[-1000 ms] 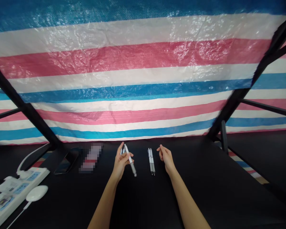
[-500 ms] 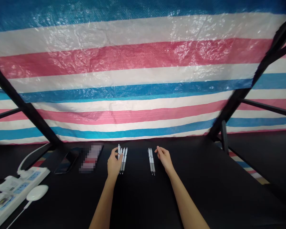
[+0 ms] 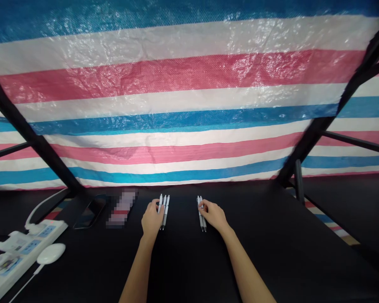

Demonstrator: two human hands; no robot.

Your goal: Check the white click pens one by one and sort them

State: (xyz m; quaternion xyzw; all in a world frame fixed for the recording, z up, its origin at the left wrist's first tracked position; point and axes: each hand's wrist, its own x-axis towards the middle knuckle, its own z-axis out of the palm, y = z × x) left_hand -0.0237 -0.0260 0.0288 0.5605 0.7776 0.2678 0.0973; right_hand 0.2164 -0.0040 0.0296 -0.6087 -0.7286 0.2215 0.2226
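Several white-and-grey pens (image 3: 166,212) lie side by side left of centre on the black table (image 3: 183,261). My left hand (image 3: 152,216) is closed at the left edge of this group, its fingertips around a pen's upper part; the hand hides the lower part of that pen. Two similar pens (image 3: 201,216) lie parallel, right of centre. My right hand (image 3: 213,213) reaches them from the right, thumb and fingertips pinched on the right-hand pen near its upper half.
On the left are a dark phone (image 3: 90,212), a pixelated flat item (image 3: 122,208), a white power strip (image 3: 28,252) with plugs, and a round white charger (image 3: 51,253) on a cable. Black frame bars (image 3: 303,147) and a striped sheet (image 3: 177,97) stand behind.
My right hand has moved left onto the right pair of pens. My left hand's fingers have closed in, and the raised pen top beside them now sits lower.
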